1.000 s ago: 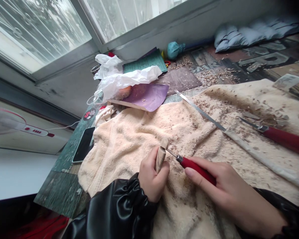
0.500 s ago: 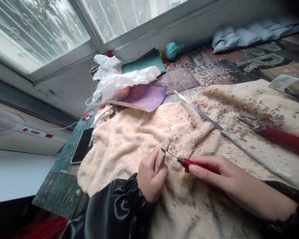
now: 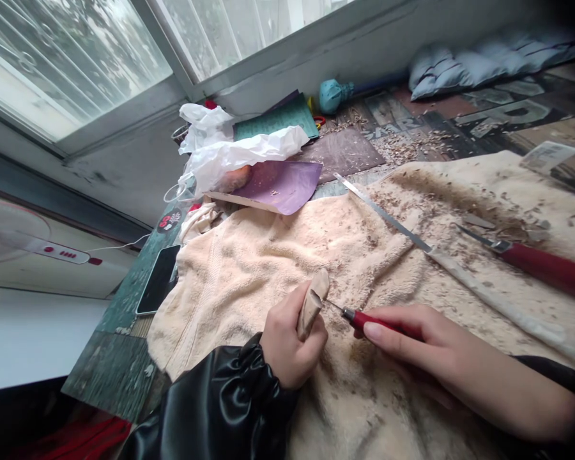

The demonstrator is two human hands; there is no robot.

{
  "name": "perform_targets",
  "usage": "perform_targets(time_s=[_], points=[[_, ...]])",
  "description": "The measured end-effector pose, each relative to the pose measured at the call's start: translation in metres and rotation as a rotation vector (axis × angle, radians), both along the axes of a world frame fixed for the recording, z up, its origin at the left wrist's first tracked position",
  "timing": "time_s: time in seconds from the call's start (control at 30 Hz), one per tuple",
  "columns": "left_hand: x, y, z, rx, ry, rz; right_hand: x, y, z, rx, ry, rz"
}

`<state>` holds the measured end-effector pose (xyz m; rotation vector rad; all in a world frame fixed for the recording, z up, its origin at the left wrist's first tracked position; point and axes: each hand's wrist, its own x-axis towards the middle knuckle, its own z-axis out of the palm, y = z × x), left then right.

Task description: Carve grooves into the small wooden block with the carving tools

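Steadying a wood piece (image 3: 310, 305) at lower centre, left hand (image 3: 287, 342) clamps it upright; right hand (image 3: 421, 348) pinches the knife (image 3: 364, 318), tip touching.

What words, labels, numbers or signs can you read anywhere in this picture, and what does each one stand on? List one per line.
Table covering, large pale block letters: partly hidden and skewed, not readable.
Green sheet by the window: faint printed lines, too small to read.
Round dark sticker at the table edge: red and white marks, too blurred to read.
Pale card at far right: print too small to read.
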<state>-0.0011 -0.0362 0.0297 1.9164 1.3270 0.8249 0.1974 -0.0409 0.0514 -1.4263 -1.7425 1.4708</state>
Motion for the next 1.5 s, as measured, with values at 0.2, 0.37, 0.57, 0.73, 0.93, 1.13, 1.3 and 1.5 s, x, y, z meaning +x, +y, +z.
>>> perform_targets(time_s=[0.2,0.37,0.57,0.73,0.93,1.13,1.3,1.5], points=[[0.0,0.003,0.003,-0.062,-0.007,0.074,-0.004,-0.002,-0.002,0.122,-0.093,-0.001],[0.0,0.002,0.006,-0.014,0.058,0.089,-0.006,-0.004,-0.003,0.168,-0.108,0.016],[-0.001,0.002,0.002,0.076,0.138,0.095,-0.004,-0.003,-0.004,0.203,-0.092,0.018],[-0.002,0.001,0.003,0.11,0.195,0.096,-0.003,-0.002,-0.004,0.147,-0.088,0.041],[-0.005,0.001,0.006,0.152,0.216,0.028,0.002,-0.003,-0.002,0.086,-0.055,0.054],[-0.008,0.002,-0.004,0.204,0.2,0.002,0.016,-0.002,-0.013,0.068,-0.127,0.036],[-0.009,0.003,-0.006,0.219,0.159,-0.016,0.014,0.004,-0.008,-0.059,-0.084,0.115],[-0.008,0.003,0.004,0.196,0.159,-0.068,0.018,0.0,-0.008,-0.103,-0.109,0.077]])
